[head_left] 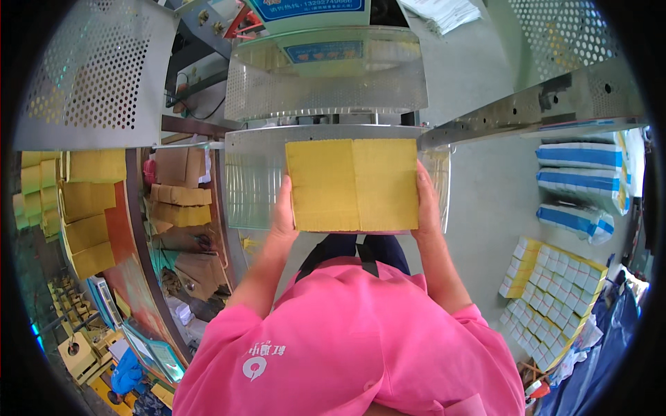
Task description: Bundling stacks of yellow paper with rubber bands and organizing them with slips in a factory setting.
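Note:
Between my two hands is a yellow cardboard piece [326, 186], rectangular, with a seam running down its middle. I cannot tell whether it is one box or a stack of sheets. My left hand [284, 209] grips its left edge, and my right hand [427, 200] grips the right one; most fingers are hidden beneath it. Under and behind the cardboard lies a shiny metal machine bed [257, 197]. A curved, perforated clear cover [326, 76] stands just beyond.
Perforated metal panels [90, 76] flank the machine at left. A metal beam [534, 104] runs along the right. Shelving at left holds yellow cardboard stacks [87, 201]. Blue-and-white wrapped packs [579, 182] and a block of small boxes [555, 298] sit at right.

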{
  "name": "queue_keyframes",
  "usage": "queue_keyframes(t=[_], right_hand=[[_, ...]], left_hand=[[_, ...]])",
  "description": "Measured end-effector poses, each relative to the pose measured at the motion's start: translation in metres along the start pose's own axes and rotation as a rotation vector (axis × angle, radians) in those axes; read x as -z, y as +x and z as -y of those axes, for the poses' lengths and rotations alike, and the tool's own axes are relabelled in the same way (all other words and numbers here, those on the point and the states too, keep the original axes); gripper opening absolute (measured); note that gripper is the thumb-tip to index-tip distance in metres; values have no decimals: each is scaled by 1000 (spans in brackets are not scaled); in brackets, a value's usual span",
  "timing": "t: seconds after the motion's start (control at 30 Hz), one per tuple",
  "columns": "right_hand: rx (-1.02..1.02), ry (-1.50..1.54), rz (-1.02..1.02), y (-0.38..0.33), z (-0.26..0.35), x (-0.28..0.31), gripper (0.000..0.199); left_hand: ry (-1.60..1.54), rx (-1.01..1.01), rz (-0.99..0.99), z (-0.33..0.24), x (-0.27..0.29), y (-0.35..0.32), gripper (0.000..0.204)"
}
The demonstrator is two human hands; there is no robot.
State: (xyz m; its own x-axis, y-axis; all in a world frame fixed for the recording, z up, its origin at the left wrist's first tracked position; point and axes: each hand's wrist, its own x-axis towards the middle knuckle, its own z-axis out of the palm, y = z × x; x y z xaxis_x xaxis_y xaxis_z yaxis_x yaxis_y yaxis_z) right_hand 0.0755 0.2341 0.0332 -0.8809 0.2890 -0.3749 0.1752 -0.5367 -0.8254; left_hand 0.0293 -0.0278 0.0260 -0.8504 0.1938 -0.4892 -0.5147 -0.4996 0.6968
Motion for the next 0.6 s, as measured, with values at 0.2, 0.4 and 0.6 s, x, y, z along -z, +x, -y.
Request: queue_keyframes(t=[0.2,0.4,0.6], right_hand=[[100,-23,27,42,14,-19,48],[-40,-105,50,93,45,-37,53],[-55,-95,15,109,31,-27,52]], left_hand=[[-24,-70,173,-26,-22,40,57],[83,-134,193,-41,-37,110,59],[83,-147,252,-48,-37,121,65]])
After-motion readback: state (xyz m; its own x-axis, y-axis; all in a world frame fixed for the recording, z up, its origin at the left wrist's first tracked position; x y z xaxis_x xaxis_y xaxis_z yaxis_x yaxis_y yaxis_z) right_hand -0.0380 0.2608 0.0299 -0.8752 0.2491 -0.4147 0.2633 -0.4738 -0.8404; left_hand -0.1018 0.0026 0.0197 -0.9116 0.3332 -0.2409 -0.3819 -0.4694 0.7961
